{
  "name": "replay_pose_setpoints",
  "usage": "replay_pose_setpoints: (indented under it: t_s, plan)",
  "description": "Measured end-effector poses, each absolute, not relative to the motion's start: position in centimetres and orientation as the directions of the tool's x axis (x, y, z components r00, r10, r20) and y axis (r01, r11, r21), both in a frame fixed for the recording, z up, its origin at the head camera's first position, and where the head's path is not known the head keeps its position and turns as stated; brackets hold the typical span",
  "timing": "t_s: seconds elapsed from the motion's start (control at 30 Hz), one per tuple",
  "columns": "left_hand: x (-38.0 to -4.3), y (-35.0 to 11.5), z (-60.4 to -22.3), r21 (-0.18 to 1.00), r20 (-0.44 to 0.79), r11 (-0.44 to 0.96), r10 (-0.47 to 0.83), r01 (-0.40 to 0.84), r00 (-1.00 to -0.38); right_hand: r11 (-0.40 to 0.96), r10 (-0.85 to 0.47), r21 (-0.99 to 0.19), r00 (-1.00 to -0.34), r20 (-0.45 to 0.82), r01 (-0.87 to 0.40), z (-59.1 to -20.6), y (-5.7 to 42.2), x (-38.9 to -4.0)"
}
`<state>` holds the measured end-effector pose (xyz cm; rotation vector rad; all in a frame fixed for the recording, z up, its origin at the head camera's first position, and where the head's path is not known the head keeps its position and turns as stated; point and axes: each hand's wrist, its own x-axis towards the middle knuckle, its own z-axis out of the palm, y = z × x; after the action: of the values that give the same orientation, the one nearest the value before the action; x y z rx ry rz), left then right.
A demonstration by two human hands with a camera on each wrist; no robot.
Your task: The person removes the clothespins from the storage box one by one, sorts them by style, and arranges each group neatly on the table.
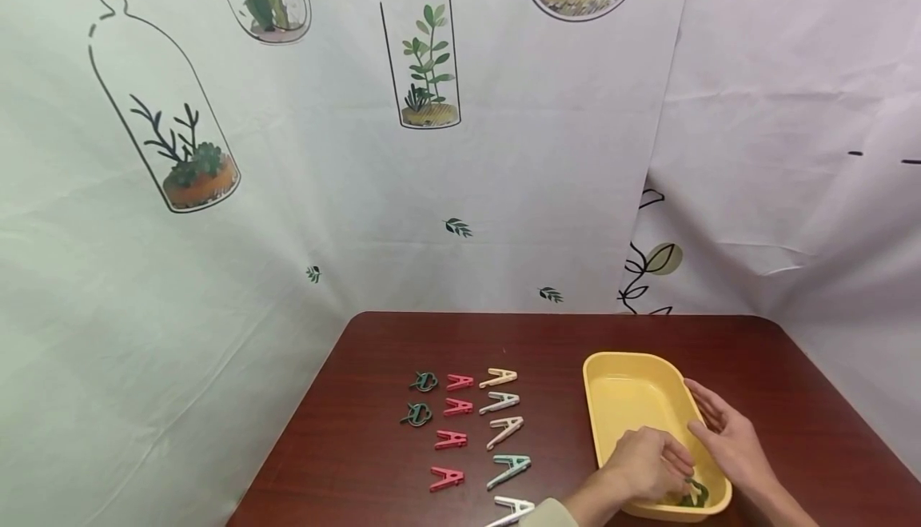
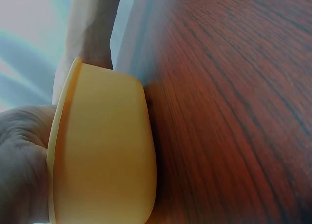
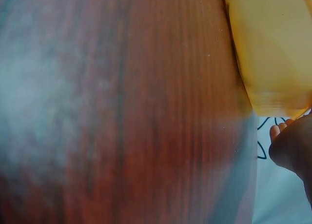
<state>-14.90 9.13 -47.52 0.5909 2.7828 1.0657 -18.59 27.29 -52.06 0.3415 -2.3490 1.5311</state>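
Observation:
A yellow plastic basin [image 1: 633,399] stands on the right part of the table. My left hand [image 1: 647,463] reaches over its near left rim, fingers bent down into the near end. Close to those fingertips lie dark green clips [image 1: 696,497]; the hand partly covers them, and whether it pinches one is hidden. My right hand [image 1: 734,443] grips the basin's right rim, thumb at the rim and fingers along the outer side. The left wrist view shows the basin's outer wall [image 2: 107,146] beside the left hand [image 2: 24,160].
On the dark red table [image 1: 345,447], left of the basin, clips lie in columns: two dark green clips [image 1: 417,414], several red clothespins [image 1: 451,439], and several pale clothespins [image 1: 506,431], one a mint-green clothespin [image 1: 509,469]. A printed cloth [image 1: 504,191] hangs behind.

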Motion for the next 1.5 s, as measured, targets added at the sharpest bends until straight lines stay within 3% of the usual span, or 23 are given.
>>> replay_pose_setpoints:
  t_s: [0.33, 0.87, 1.13, 1.5]
  plan:
    - [-14.8, 9.1, -47.4, 0.723, 0.056, 0.626, 0.371, 0.293, -0.927, 0.432, -0.020, -0.845, -0.940, 0.340, -0.314, -51.8, 27.1, -18.5]
    - [-15.2, 8.7, -47.3, 0.912, 0.120, 0.333, 0.336, 0.237, -0.934, 0.372, -0.037, -0.844, -0.915, 0.403, -0.387, -52.0, 27.3, -18.5]
    - [-15.6, 8.3, -47.2, 0.959, 0.168, 0.162, 0.335, 0.232, -0.927, 0.408, -0.042, -0.834, -0.920, 0.390, -0.372, -51.9, 27.4, -18.4]
    - [-15.8, 6.9, -46.3, 0.975, 0.202, 0.031, 0.302, 0.222, -0.932, 0.427, -0.033, -0.848, -0.943, 0.332, -0.314, -51.7, 27.3, -18.3]
